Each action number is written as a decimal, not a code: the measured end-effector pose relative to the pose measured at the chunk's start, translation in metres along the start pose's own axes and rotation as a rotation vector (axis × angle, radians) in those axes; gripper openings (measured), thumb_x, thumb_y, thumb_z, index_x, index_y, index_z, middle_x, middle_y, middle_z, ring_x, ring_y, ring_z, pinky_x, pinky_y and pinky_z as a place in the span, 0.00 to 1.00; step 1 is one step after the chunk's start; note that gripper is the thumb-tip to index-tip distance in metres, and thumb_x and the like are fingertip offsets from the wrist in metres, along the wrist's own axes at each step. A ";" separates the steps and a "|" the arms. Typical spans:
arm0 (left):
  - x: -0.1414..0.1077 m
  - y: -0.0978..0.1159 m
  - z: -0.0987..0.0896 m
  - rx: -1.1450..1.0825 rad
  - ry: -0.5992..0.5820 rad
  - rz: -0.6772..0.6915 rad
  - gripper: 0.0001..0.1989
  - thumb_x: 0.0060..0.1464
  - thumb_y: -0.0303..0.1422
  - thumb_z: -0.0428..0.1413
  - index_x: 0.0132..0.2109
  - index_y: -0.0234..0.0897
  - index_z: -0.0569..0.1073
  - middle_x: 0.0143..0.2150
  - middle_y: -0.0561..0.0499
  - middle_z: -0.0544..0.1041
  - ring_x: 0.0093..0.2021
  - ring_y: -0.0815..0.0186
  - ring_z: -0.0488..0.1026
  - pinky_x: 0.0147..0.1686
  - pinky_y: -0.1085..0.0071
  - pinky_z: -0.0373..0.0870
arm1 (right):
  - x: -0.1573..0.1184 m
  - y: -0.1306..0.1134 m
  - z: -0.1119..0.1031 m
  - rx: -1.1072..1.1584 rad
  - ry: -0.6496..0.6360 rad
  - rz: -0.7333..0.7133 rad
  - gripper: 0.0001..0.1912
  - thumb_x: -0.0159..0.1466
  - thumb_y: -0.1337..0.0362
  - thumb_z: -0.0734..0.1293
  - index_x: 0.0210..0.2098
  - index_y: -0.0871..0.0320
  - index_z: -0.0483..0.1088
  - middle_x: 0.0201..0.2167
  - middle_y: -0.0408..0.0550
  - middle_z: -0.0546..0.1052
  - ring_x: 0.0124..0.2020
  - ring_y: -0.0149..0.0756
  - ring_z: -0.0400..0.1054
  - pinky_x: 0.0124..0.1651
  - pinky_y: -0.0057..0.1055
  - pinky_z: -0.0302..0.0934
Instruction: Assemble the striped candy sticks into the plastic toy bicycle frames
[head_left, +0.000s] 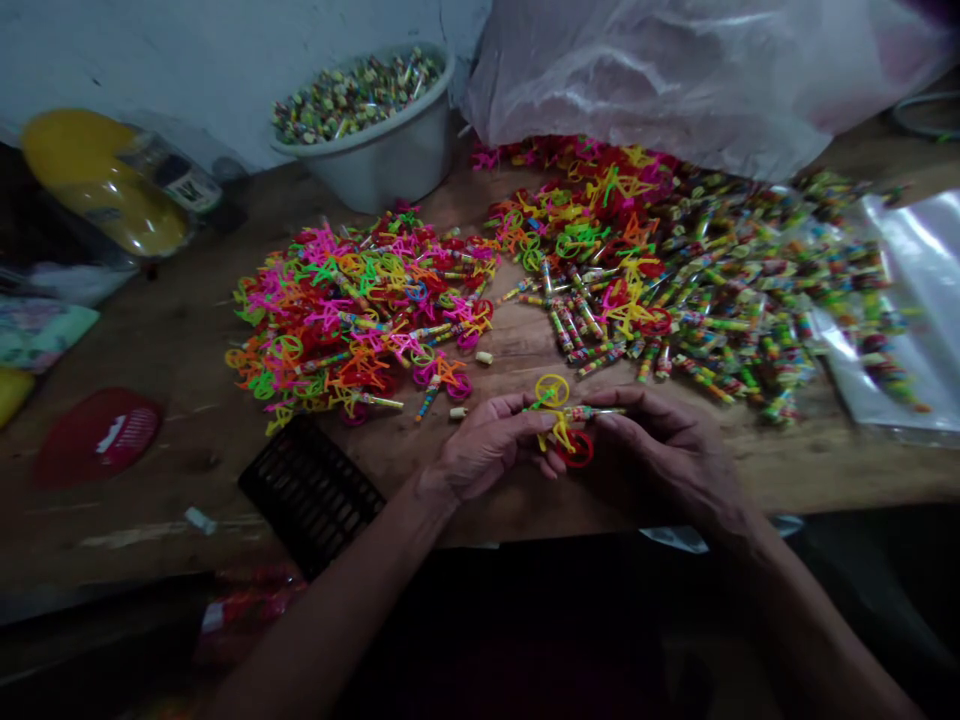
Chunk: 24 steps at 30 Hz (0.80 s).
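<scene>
Left hand pinches a yellow-framed toy bicycle, near edge of the counter. Looks light, stiff, thin plastic; frame likely the best hold, wheels probably fragile. Long axis runs wheel to wheel: yellow one far, red one near, slanting a little right. Rightward, slim multicoloured tube, lying crosswise, clear end pointing right; probably slick, best taken by that end. Right hand closed on it, thumb against fingers.
</scene>
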<state>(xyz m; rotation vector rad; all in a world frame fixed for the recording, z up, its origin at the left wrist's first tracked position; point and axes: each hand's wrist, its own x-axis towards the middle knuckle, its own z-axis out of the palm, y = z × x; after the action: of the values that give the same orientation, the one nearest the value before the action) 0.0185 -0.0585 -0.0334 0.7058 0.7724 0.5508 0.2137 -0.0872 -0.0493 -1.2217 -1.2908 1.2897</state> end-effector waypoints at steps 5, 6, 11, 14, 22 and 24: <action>-0.001 -0.003 0.005 0.027 -0.064 0.016 0.12 0.52 0.32 0.57 0.42 0.29 0.70 0.32 0.46 0.75 0.26 0.68 0.74 0.27 0.72 0.71 | -0.004 0.001 -0.005 0.057 -0.075 0.090 0.11 0.59 0.57 0.67 0.40 0.54 0.74 0.33 0.44 0.77 0.34 0.31 0.71 0.36 0.25 0.65; -0.001 -0.003 0.006 0.031 -0.063 0.023 0.12 0.53 0.32 0.57 0.43 0.29 0.70 0.33 0.46 0.75 0.27 0.68 0.74 0.27 0.72 0.71 | -0.004 0.002 -0.005 0.099 -0.083 0.115 0.12 0.59 0.57 0.67 0.40 0.55 0.74 0.31 0.44 0.77 0.31 0.31 0.71 0.33 0.25 0.65; -0.004 -0.003 0.012 0.047 -0.002 0.008 0.12 0.52 0.32 0.57 0.42 0.28 0.69 0.31 0.46 0.75 0.25 0.69 0.73 0.27 0.72 0.71 | -0.004 0.005 -0.006 -0.009 -0.089 -0.005 0.10 0.61 0.59 0.65 0.40 0.54 0.74 0.31 0.44 0.77 0.31 0.31 0.71 0.34 0.25 0.65; -0.006 -0.004 0.014 0.062 0.055 -0.022 0.12 0.51 0.32 0.58 0.40 0.27 0.70 0.30 0.46 0.75 0.24 0.70 0.72 0.25 0.73 0.70 | -0.006 -0.003 -0.007 -0.269 -0.089 -0.189 0.08 0.62 0.64 0.65 0.40 0.54 0.74 0.35 0.43 0.78 0.37 0.31 0.72 0.41 0.26 0.64; -0.003 -0.014 0.019 0.067 0.154 -0.016 0.11 0.49 0.32 0.58 0.37 0.28 0.68 0.26 0.49 0.74 0.20 0.71 0.70 0.20 0.76 0.68 | -0.016 -0.014 0.000 -0.544 -0.058 -0.284 0.09 0.63 0.66 0.62 0.40 0.56 0.73 0.35 0.45 0.78 0.33 0.30 0.72 0.36 0.25 0.64; -0.003 -0.011 0.020 0.095 0.188 0.017 0.12 0.49 0.35 0.58 0.36 0.29 0.68 0.24 0.50 0.73 0.19 0.71 0.70 0.19 0.76 0.67 | -0.013 -0.014 0.004 -0.525 -0.012 -0.289 0.09 0.63 0.65 0.62 0.41 0.55 0.73 0.36 0.46 0.78 0.35 0.31 0.73 0.37 0.25 0.65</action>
<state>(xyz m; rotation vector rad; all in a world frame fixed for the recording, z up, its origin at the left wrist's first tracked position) 0.0339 -0.0753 -0.0302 0.7561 0.9737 0.6048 0.2100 -0.1003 -0.0348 -1.3124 -1.8106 0.7729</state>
